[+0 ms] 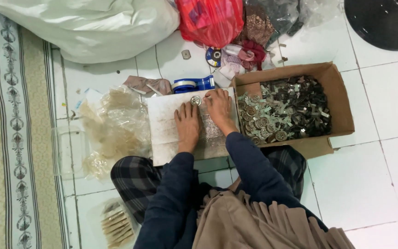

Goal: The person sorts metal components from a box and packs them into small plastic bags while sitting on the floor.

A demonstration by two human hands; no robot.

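My left hand (187,125) and my right hand (219,109) lie side by side, palms down, on a worn white board (164,124) on the floor. Their fingertips meet at a small round metal piece (196,100) near the board's far edge. A small clear bag with tiny parts (212,131) lies flat on the board under and between the hands. Whether either hand pinches the metal piece cannot be told.
A cardboard box (339,99) full of round metal pieces and dark clips sits to the right. Clear plastic bags (116,124) pile up on the left. A blue tape dispenser (193,85), a red bag (210,20) and a white sack (88,23) lie beyond the board.
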